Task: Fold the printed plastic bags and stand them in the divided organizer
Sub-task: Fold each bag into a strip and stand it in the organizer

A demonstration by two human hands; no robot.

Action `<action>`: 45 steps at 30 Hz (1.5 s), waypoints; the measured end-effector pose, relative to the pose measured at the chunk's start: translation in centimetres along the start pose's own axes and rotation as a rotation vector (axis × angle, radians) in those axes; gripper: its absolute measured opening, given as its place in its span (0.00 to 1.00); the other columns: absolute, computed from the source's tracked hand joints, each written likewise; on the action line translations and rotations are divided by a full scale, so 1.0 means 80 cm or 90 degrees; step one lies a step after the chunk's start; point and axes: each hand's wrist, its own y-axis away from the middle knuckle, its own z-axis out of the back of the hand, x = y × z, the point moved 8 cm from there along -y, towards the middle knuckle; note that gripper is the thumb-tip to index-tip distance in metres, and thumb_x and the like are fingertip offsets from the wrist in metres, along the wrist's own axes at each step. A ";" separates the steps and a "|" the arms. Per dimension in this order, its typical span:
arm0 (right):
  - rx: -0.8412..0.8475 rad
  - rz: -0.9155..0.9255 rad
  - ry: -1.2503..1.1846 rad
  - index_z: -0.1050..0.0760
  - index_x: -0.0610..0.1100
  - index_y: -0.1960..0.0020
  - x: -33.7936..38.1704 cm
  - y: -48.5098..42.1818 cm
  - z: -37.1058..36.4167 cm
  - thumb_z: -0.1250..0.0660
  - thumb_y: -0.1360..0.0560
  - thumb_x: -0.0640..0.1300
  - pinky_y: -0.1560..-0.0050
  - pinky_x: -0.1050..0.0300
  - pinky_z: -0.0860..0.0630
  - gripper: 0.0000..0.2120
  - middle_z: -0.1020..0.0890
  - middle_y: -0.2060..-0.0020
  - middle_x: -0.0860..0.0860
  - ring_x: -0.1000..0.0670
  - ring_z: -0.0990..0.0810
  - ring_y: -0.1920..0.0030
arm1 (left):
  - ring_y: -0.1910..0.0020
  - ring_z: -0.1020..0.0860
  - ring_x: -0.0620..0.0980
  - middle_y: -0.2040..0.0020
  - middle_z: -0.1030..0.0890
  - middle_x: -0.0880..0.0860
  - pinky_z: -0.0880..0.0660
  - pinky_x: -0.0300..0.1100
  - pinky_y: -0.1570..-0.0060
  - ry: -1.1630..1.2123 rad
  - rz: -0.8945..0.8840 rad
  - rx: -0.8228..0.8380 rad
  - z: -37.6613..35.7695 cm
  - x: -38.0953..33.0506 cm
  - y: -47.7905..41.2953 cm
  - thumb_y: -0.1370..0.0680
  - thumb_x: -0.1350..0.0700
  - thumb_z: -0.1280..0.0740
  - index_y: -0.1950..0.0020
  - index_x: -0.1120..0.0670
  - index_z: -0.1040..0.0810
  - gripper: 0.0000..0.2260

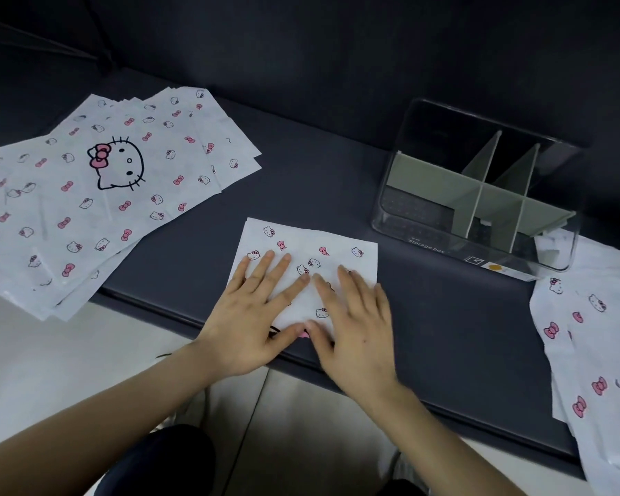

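A folded white bag [315, 245] printed with cat faces and pink bows lies flat near the front edge of the dark surface [444, 316]. My left hand [255, 313] presses on its left part with straight, spread fingers. My right hand [355, 316] lies flat on its right part, thumb close to the left thumb. The clear divided organizer [480, 195] with grey partitions stands to the right and farther back; one small white piece shows low in a right compartment, and I cannot tell what it is.
A fanned stack of unfolded printed bags [97, 187] lies at the left, overhanging the front edge. More printed bags [595, 352] hang over the edge at the right, beside the organizer. Pale floor [68, 352] shows below the edge.
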 end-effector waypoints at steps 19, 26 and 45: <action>-0.106 0.364 0.090 0.19 0.41 0.59 -0.015 0.029 0.019 0.34 0.24 0.41 0.29 0.45 0.36 0.08 0.16 0.54 0.48 0.48 0.19 0.48 | 0.30 0.32 0.53 0.32 0.27 0.55 0.42 0.45 0.28 0.202 0.040 -0.070 0.022 0.024 0.001 0.23 0.34 0.45 0.32 0.53 0.25 0.30; -0.076 0.103 -0.174 0.29 0.45 0.60 -0.042 0.006 0.060 0.40 0.26 0.40 0.53 0.60 0.24 0.04 0.30 0.75 0.52 0.53 0.30 0.73 | 0.39 0.25 0.37 0.39 0.22 0.39 0.31 0.35 0.39 0.436 0.021 0.044 0.066 0.078 0.026 0.29 0.35 0.33 0.36 0.45 0.24 0.25; 0.072 -0.151 -0.080 0.22 0.42 0.49 -0.093 -0.048 0.012 0.41 0.19 0.48 0.63 0.56 0.36 0.13 0.16 0.62 0.47 0.43 0.19 0.59 | 0.66 0.27 0.53 0.65 0.24 0.50 0.32 0.44 0.61 0.128 0.286 -0.244 0.059 0.075 0.015 0.26 0.49 0.40 0.48 0.59 0.22 0.16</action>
